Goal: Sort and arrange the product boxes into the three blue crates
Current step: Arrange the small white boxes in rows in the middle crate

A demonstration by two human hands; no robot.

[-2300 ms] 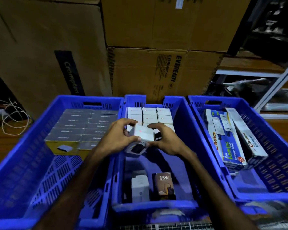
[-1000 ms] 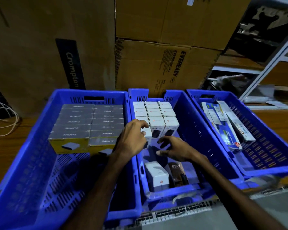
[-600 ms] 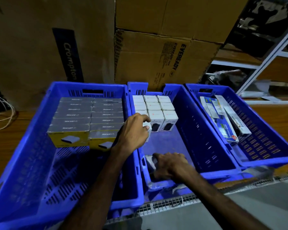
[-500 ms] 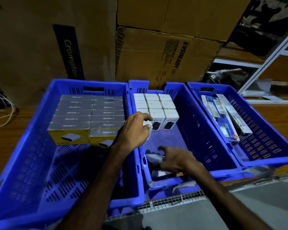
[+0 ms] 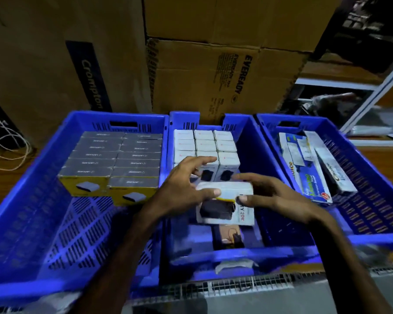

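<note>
Three blue crates stand side by side. The left crate (image 5: 27, 214) holds rows of grey-topped yellow boxes (image 5: 114, 159) at its far end. In the middle crate (image 5: 254, 254), small white boxes (image 5: 204, 143) are packed against the far wall. Above that crate's open floor, my left hand (image 5: 182, 191) and my right hand (image 5: 272, 198) together hold a white product box (image 5: 225, 207) with a dark picture and "20K" print. A dark box (image 5: 228, 236) lies on the crate floor below it. The right crate (image 5: 372, 223) contains long blue-and-white boxes (image 5: 304, 168).
Big cardboard cartons (image 5: 213, 71) rise right behind the crates. A coil of white cord (image 5: 7, 146) lies on the wooden surface at far left. A metal shelf frame (image 5: 372, 96) stands at the right. A wire grille (image 5: 236, 286) runs along the near edge.
My right hand reached to the near end of the middle crate and lifted out a white box. My left hand left the packed row and joined it on that box.
</note>
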